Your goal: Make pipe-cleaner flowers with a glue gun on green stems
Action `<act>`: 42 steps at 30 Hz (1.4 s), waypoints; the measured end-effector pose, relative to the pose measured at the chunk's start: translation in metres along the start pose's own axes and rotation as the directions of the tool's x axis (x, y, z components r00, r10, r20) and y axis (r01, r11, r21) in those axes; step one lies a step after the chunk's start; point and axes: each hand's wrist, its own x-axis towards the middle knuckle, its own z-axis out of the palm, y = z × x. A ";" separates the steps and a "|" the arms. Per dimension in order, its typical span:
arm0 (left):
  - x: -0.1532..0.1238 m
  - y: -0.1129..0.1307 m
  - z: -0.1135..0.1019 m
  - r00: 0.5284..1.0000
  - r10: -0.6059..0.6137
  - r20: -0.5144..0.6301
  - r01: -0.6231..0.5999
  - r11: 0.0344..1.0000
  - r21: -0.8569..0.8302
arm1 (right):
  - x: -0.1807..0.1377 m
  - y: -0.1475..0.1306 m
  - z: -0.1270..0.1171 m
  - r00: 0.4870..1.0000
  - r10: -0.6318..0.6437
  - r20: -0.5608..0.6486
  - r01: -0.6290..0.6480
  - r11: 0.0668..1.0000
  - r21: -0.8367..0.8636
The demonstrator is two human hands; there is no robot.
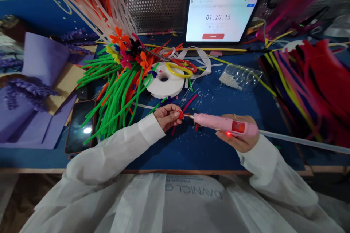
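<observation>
My left hand (168, 116) pinches a small red fuzzy piece (180, 115), which looks like bent pipe cleaner, between thumb and fingers. Wrapped around a pink hot glue gun (218, 122) is my right hand (243, 138). The gun lies level, with its metal nozzle pointing left at the red piece; whether they touch I cannot tell. A red light glows on the gun's side, and a long clear glue stick (303, 141) runs out of its back to the right. Behind my left hand lies a pink pipe cleaner (189, 103).
Green pipe cleaners (115, 98) and small fuzzy flowers (119, 36) crowd the left. Scissors (179, 70) rest over a white ribbon spool (164, 83). A phone (80, 127) lies front left, a clear bag of white bits (237, 78) behind the gun, and a tablet (222, 16) stands behind.
</observation>
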 end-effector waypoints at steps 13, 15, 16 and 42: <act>0.000 0.001 0.000 1.000 0.001 0.015 -0.001 0.999 -0.036 | -0.001 -0.001 0.001 1.000 0.027 -0.003 -0.027 1.000 0.011; 0.000 0.000 0.000 1.000 0.003 0.025 -0.002 0.999 -0.044 | -0.002 0.001 0.002 1.000 0.019 -0.016 -0.019 1.000 0.017; 0.000 0.000 0.000 1.000 0.007 0.030 -0.005 0.999 -0.049 | -0.003 0.002 0.003 1.000 0.019 -0.025 -0.018 1.000 0.016; -0.001 0.001 -0.001 0.998 0.023 0.053 -0.018 0.994 -0.109 | -0.012 0.005 0.004 0.994 0.079 -0.078 -0.081 0.996 -0.023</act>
